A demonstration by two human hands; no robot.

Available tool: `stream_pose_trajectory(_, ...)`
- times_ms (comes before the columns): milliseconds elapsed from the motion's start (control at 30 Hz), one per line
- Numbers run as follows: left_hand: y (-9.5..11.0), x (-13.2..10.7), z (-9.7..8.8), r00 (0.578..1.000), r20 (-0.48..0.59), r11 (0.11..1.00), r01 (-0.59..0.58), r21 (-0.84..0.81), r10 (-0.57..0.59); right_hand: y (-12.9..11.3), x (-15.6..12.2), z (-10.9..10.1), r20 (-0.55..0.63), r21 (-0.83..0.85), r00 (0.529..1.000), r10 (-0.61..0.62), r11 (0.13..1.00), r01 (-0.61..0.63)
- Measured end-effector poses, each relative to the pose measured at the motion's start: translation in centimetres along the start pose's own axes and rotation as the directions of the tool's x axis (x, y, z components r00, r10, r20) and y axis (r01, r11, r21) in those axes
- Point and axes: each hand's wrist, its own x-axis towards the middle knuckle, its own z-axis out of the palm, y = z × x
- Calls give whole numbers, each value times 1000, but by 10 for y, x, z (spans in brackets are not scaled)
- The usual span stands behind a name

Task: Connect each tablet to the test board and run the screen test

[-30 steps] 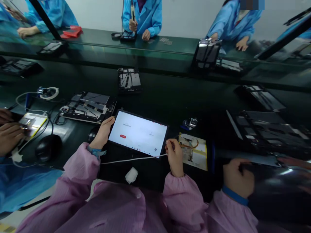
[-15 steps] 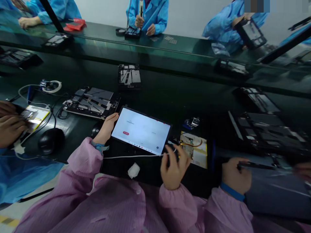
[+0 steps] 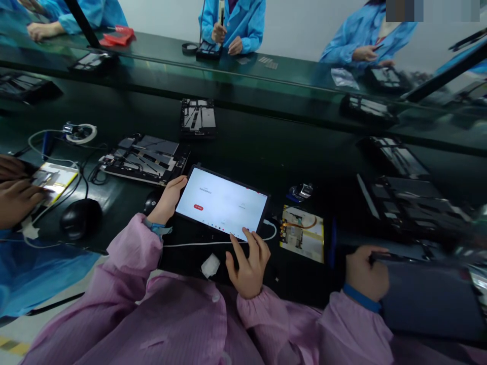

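Observation:
A lit tablet (image 3: 222, 203) with a mostly white screen and a red button lies tilted in front of me. My left hand (image 3: 167, 198) grips its left edge, thumb at the upper corner. Over the screen's lower right edge reaches my right hand (image 3: 249, 261), fingers spread and nothing held. Its fingertips are at the bottom of the screen; whether they touch the glass I cannot tell. A white cable (image 3: 272, 232) plugs into the tablet's right side and loops below it. A crumpled white scrap (image 3: 210, 265) lies below the tablet.
Right of the tablet sits a yellow-edged battery pack with circuitry (image 3: 302, 233). Opened devices (image 3: 142, 157) stand at the upper left. A black mouse (image 3: 79, 218) lies left. Co-workers' hands (image 3: 367, 274) hold a dark panel at right; others (image 3: 19, 200) work at left.
My right hand has moved left, from beside the tablet's right corner to over the screen's lower edge. My left hand stays on the tablet. A small loading mark now shows on the screen's right.

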Motion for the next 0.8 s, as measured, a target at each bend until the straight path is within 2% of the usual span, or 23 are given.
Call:
stream_pose_trajectory(300,0,0,0,1000,2,1000,6,-14,-6,4,-7,0,-47,118,998,39,992,-33)
stream_pose_trajectory(467,-1,0,0,1000,-17,1000,-9,-9,8,6,-9,-5,-73,131,993,90,988,-80)
stream_pose_trajectory(633,-3,2,-1,999,-26,1000,-21,-4,20,26,-4,-10,-173,93,966,192,980,-178)
stream_pose_trajectory(800,-5,3,-2,999,-17,1000,-28,6,28,48,8,-13,-250,45,940,233,972,-229)
